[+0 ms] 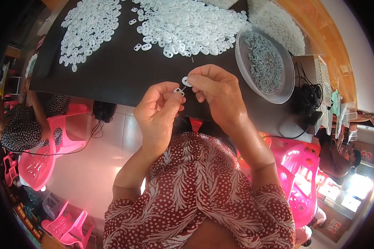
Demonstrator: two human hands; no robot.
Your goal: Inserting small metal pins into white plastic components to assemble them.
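Note:
Above the table's near edge, my left hand pinches a small white plastic piece between thumb and fingertips. My right hand grips a white oval piece with a hole the same way. A thin metal pin, perhaps a screw or spring, bridges the short gap between the two pieces; the fingers partly hide its ends. Beyond my hands lies a big heap of similar white oval pieces. To the right, a round clear tub holds many small grey metal parts.
A second heap of white pieces covers the table's far left. One metal part lies loose on the dark table. Behind the tub is a clear bin of pale pieces. Black cables sit at right. Another person is at left, near pink chairs.

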